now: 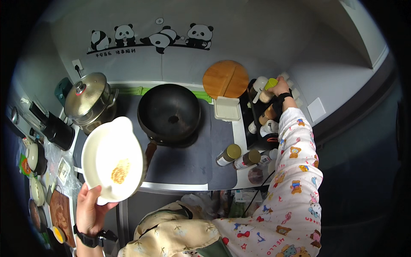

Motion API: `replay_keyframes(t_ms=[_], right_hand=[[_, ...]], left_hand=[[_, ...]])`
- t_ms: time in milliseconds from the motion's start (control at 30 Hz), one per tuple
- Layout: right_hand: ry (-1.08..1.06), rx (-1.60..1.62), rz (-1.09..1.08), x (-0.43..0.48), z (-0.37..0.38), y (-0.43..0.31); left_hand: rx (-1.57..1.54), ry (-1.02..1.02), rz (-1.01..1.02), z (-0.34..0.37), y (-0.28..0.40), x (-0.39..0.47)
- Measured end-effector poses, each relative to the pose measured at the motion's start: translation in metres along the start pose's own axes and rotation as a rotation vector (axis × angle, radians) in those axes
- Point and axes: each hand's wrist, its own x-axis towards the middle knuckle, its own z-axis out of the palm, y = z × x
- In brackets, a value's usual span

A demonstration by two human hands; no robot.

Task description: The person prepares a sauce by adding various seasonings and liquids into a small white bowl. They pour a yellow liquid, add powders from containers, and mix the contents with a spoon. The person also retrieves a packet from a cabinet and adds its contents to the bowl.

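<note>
My left hand [91, 205] grips one ear of a white two-eared dish [96, 154], thumb over the rim. The dish is tilted towards me, and a small heap of golden-brown seasoning [121, 172] lies low on its inner face. On the far right my right hand [280, 86] is closed around a seasoning jar [266, 95] with a yellow-green lid, at the back of a black spice rack [252, 110]. Part of the jar is hidden by my fingers. Beyond the dish stands a black wok [170, 112], bare inside, its wooden handle [150, 151] pointing towards me.
A steamer pot [86, 99] with a glass lid stands left of the wok. Two brown jars with gold lids [232, 152] sit before the rack. A round wooden lid [224, 78] leans on the wall behind a pale ribbed tray [227, 108]. Far left are a knife block [53, 128] and cutting board [61, 213].
</note>
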Motion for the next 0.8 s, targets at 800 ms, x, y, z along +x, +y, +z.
replay_keyframes(t_ms=[800], right_hand=[[0.107, 0.007, -0.306, -0.082, -0.057, 0.033]], left_hand=[[0.221, -0.46, -0.265, 0.066, -0.095, 0.066]])
